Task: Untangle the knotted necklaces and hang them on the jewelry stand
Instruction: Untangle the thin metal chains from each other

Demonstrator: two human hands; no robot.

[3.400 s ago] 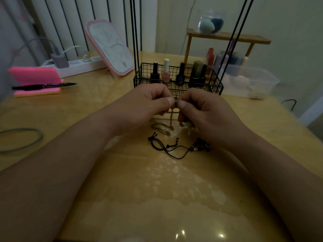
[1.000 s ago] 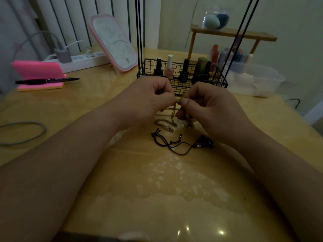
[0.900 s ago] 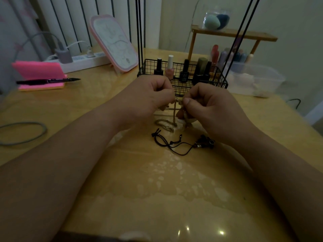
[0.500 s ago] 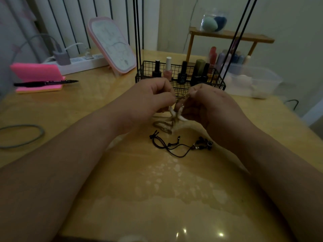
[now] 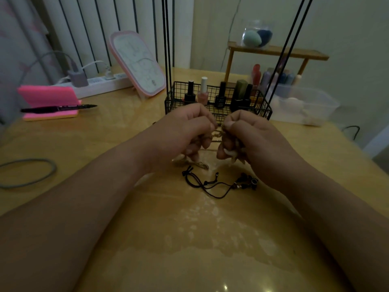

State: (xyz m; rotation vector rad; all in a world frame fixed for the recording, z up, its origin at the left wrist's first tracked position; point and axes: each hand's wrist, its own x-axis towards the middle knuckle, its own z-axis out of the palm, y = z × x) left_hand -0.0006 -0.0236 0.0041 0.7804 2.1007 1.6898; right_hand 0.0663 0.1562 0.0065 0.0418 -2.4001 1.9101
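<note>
— What are you holding?
— A fine, knotted gold chain (image 5: 218,134), stretched between your hands just above the glossy wooden table (image 5: 210,239). Your left hand (image 5: 185,131) and right hand (image 5: 252,138) each pinch it, fingers curled.
— And nearby?
— A thin black cord necklace (image 5: 205,183), beaded at one end, lies looped in front of your hands. A black wire basket (image 5: 265,110) stands behind them.

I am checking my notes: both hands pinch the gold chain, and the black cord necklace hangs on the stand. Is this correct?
No. In the head view the black cord necklace lies on the table, not on the stand. The left hand and right hand do pinch the gold chain.
</note>
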